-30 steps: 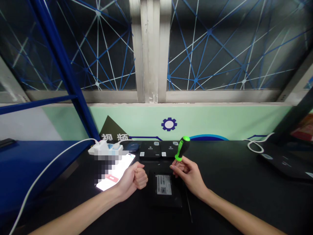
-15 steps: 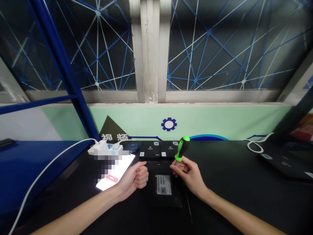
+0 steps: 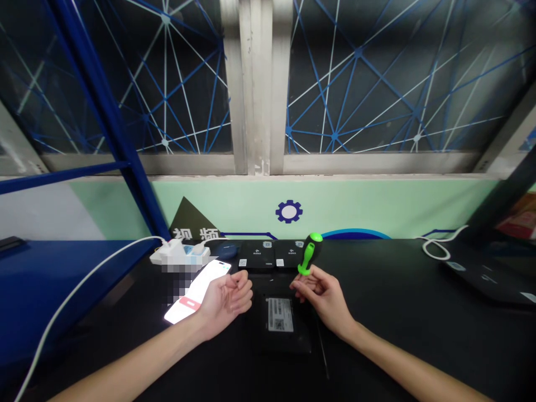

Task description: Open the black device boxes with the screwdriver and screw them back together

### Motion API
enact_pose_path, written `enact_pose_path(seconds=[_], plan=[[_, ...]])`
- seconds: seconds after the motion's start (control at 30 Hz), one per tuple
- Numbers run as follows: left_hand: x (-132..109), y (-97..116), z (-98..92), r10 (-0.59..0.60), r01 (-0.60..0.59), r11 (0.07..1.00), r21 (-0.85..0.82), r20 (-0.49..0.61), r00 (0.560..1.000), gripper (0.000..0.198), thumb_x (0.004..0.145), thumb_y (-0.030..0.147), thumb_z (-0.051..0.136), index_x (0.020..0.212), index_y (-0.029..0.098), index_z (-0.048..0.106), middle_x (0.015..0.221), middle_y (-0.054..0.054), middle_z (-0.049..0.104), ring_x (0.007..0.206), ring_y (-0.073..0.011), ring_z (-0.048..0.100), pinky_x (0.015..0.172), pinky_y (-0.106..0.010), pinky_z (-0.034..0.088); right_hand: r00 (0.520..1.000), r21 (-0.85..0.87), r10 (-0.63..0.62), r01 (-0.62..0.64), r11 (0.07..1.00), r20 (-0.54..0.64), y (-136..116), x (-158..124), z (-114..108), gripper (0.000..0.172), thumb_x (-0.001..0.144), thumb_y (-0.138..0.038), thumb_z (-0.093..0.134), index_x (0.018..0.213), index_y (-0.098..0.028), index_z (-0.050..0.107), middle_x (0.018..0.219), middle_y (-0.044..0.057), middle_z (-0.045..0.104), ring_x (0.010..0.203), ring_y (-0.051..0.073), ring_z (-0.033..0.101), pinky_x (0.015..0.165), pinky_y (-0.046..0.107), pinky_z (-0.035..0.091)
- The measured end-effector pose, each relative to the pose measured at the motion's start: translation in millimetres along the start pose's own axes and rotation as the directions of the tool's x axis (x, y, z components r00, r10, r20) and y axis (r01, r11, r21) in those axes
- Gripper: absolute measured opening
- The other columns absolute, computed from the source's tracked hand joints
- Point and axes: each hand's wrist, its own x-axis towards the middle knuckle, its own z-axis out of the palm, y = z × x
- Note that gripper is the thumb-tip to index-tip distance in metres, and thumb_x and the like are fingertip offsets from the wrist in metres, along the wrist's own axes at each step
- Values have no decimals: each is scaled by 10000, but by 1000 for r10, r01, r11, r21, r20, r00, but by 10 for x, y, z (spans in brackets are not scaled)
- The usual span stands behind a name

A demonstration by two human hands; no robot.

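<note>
My right hand [image 3: 320,287] pinches a screwdriver [image 3: 310,254] below its black and green handle, which points up. The screwdriver's tip is hidden by my fingers. Beneath and between the hands lies a flat black device [image 3: 288,343] with a white printed label [image 3: 281,315] on its upper face. To its left, my left hand [image 3: 228,296] is turned partly palm up with the fingers curled in. Whatever those fingers hold, if anything, cannot be made out. A tiny light-coloured piece [image 3: 271,280] shows just behind the device.
Behind the hands sit two black boxes [image 3: 257,255]. A lit phone [image 3: 201,290] lies by my left wrist, near a white power strip [image 3: 180,254] with cables. A thin dark rod [image 3: 324,352] is right of the device. Another black device [image 3: 489,282] lies far right.
My left hand has rolled from a fist with its knuckles showing to a more palm-up pose. The screwdriver has shifted very slightly left in my right hand.
</note>
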Motion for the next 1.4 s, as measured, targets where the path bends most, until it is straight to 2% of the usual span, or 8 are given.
enact_pose_path(seconds=[0.2, 0.43, 0.77, 0.97, 1.1, 1.23, 1.4], plan=[[0, -22, 1, 0, 6, 998, 70, -77, 997, 267, 685, -17, 505, 529, 168, 394, 489, 43, 333, 422, -74, 261, 429, -207, 237, 1000, 19, -14, 14, 1000, 4, 3, 2, 1, 337, 808, -467, 772, 781, -174, 607, 675, 6, 635, 565, 116, 587, 523, 227, 510], [-45, -39, 10, -6, 9, 997, 83, -42, 999, 404, 640, -56, 485, 425, 181, 238, 443, 46, 246, 403, -62, 184, 416, -206, 163, 1000, 17, -19, 19, 1000, 9, 22, -1, -5, 333, 821, -466, 763, 788, -170, 614, 676, 7, 636, 566, 112, 583, 523, 224, 509], [-1, -44, -3, -38, 40, 996, 82, -26, 999, 361, 710, -39, 498, 494, 177, 308, 498, 44, 291, 449, -70, 216, 448, -210, 198, 1000, 4, 3, -3, 1000, -8, 24, -2, -8, 333, 801, -468, 775, 763, -174, 626, 701, 22, 657, 570, 127, 601, 526, 239, 523], [8, -24, 11, -45, 45, 998, 43, -8, 999, 245, 824, 130, 517, 592, 164, 448, 535, 36, 360, 463, -85, 276, 472, -224, 248, 1000, -16, 5, -4, 1000, 9, 14, -15, -9, 342, 836, -501, 729, 810, -165, 670, 800, 66, 715, 608, 140, 625, 543, 247, 532], [9, -2, 17, -84, 84, 996, -12, 14, 996, 370, 931, 304, 471, 587, 173, 428, 517, 45, 323, 440, -85, 235, 458, -233, 233, 998, -53, -35, 38, 998, 53, 11, -31, -20, 315, 906, -476, 656, 886, -164, 694, 825, 74, 725, 608, 136, 612, 549, 247, 525], [15, 4, 19, -98, 98, 995, -11, 9, 995, 414, 941, 297, 485, 565, 187, 350, 512, 49, 303, 439, -81, 227, 455, -229, 237, 995, -76, -57, 63, 995, 80, 15, -36, -28, 304, 946, -459, 607, 945, -169, 699, 873, 76, 722, 626, 132, 611, 547, 237, 520], [6, 11, 48, -113, 111, 992, 64, 24, 993, 383, 940, 255, 502, 586, 178, 380, 520, 53, 318, 436, -71, 243, 461, -214, 259, 996, -74, -40, 46, 996, 81, 13, -23, -21, 322, 931, -479, 623, 937, -166, 700, 849, 66, 704, 623, 132, 611, 544, 237, 522]])
